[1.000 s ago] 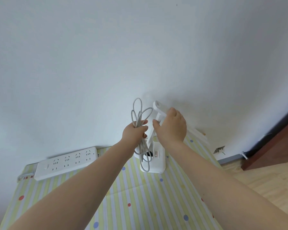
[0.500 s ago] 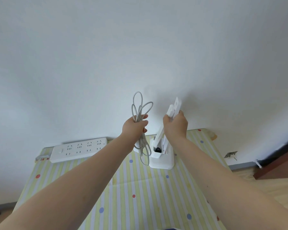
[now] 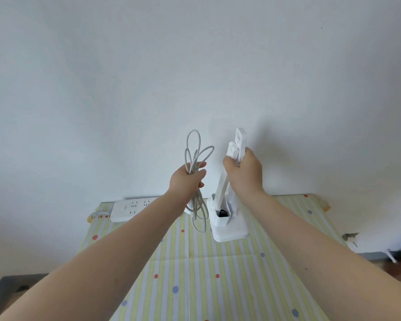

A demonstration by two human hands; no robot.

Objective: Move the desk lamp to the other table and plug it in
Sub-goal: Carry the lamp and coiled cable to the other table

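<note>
The white desk lamp stood on the worktop with its striped, dotted cloth, base near the wall. The right hand grasped the folded lamp arm near its top (the head poked up above the fingers). The left hand clutched the bundled white cord, loops above and below the fist. A white power strip lay at the back left.

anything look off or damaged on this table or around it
Mostly tidy. The striped tablecloth is curled up at its far right corner, and the wall low on the right has a chipped, dark patch. The lamp and power strip look intact.
</note>
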